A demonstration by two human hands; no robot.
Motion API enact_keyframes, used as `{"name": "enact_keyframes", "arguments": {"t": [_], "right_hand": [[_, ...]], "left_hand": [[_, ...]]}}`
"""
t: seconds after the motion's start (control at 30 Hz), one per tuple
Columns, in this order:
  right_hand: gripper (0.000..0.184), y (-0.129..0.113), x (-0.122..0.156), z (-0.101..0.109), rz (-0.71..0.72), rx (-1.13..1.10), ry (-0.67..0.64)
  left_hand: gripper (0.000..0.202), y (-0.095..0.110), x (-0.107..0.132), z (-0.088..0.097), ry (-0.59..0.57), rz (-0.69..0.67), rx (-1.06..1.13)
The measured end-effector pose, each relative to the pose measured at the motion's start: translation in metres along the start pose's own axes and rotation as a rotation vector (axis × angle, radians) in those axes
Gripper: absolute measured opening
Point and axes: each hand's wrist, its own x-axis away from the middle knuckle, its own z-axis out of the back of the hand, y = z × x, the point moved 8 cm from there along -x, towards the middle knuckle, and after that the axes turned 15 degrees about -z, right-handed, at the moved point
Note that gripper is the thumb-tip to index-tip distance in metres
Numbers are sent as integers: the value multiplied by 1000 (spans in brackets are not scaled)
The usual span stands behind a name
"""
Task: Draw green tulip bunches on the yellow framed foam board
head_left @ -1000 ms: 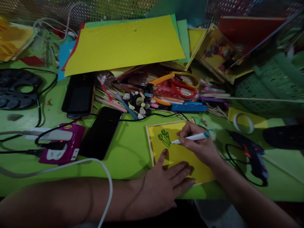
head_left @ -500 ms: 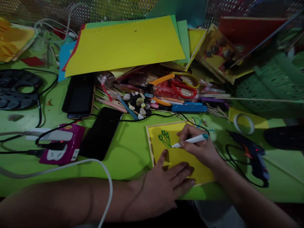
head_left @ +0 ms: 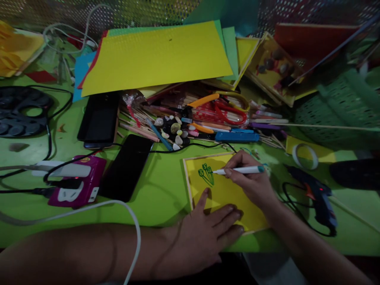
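Note:
A yellow board (head_left: 228, 194) with a thin light wooden edge lies on the green table near its front. Green line-drawn flowers (head_left: 206, 174) with stems show in its upper left part. My right hand (head_left: 249, 178) grips a white marker (head_left: 245, 170) with a green end, its tip at the right side of the flower heads. My left hand (head_left: 208, 231) lies flat with fingers spread over the board's lower left, the index fingertip just below the stems.
Right of the board lie a glue gun (head_left: 316, 194) and a tape roll (head_left: 304, 156). Behind are pebbles (head_left: 175, 128), scissors (head_left: 228, 113) and yellow paper (head_left: 157, 57). A phone (head_left: 127, 168) and a purple power strip (head_left: 84, 182) lie left; a white cable (head_left: 135, 221) crosses my left forearm.
My right hand has moved the marker tip up a little, from the stems to beside the flower heads. Another green stem line shows on the right. My left hand stays in place.

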Motion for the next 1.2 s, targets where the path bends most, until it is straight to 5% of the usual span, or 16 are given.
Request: {"name": "enact_keyframes", "arguments": {"t": [0.8, 1.2], "right_hand": [[18, 3, 0, 2, 29, -68, 4], [16, -5, 8, -10, 35, -64, -121]], "left_hand": [[71, -2, 1, 5, 2, 1, 11], [69, -1, 2, 1, 25, -5, 15]]}}
